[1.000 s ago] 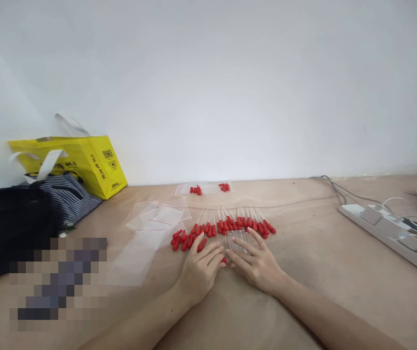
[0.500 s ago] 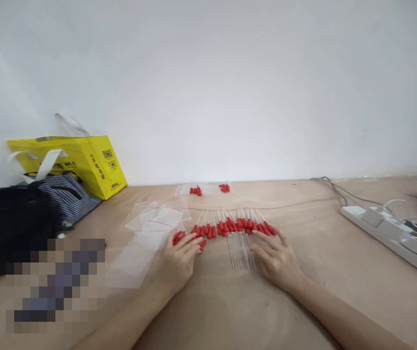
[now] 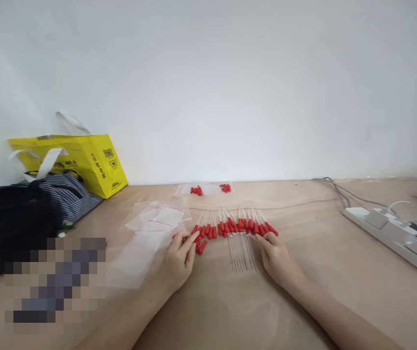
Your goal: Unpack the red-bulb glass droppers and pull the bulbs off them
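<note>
Several clear tubes (image 3: 242, 253) lie flat at 7 o'clock from the fingertips of the right hand (image 3: 276, 256), the nearer one, long axes roughly 12–6. Its fingers are bunched at the tubes' top corner, left hand (image 3: 179, 257) curled at red bulbs (image 3: 201, 247); can't tell if either grips. Yellow bag (image 3: 111, 176), 10 o'clock from left: part-hidden Chinese print, QR-style square (image 3: 108, 153).

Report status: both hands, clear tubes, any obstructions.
Left hand at red bulbs. Right hand at clear tubes' right edge. Both grips unclear. Red-bulbed droppers crowd far side.
</note>
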### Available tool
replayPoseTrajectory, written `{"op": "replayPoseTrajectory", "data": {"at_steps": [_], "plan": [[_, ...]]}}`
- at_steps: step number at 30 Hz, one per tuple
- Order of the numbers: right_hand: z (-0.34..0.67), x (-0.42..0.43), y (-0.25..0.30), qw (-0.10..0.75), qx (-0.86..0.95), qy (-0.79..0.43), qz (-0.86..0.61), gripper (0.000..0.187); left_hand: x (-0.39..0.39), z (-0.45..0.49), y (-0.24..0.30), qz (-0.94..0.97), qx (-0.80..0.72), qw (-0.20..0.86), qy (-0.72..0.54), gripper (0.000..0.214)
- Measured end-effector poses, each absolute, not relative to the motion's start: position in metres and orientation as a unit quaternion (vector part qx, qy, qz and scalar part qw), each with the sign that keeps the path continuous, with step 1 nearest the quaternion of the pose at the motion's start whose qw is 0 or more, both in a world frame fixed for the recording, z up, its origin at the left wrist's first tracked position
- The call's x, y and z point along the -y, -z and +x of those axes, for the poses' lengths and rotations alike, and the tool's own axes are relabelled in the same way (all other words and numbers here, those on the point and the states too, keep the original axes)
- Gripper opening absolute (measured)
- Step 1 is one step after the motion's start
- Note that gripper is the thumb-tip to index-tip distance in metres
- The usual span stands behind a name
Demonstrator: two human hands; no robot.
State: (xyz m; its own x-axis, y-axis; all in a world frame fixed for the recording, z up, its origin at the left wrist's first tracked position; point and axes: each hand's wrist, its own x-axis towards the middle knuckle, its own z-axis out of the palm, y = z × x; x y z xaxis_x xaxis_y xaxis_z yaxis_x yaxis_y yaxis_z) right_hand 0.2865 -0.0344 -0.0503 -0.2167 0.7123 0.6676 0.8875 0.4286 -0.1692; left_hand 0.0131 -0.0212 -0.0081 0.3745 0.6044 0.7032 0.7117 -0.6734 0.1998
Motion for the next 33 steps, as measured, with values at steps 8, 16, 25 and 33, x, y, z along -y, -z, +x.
{"op": "replayPoseTrajectory", "data": {"at_steps": [8, 16, 25, 33], "plan": [[0.280, 0.039, 0.053, 0.377, 0.754, 0.103, -0.528, 0.036, 0.014, -0.001, 0.002, -0.784, 0.464, 0.069, 0.407, 0.021], [0.269, 0.038, 0.049, 0.408, 0.748, 0.078, -0.518, 0.033, 0.011, -0.004, 0.000, -0.754, 0.525, 0.106, 0.380, 0.014], [0.263, 0.031, 0.052, 0.426, 0.740, 0.058, -0.517, 0.031, 0.010, -0.005, -0.001, -0.737, 0.562, 0.108, 0.360, 0.015], [0.261, 0.035, 0.051, 0.459, 0.734, 0.041, -0.499, 0.020, 0.007, -0.009, -0.005, -0.732, 0.593, 0.089, 0.322, 0.015]]}}
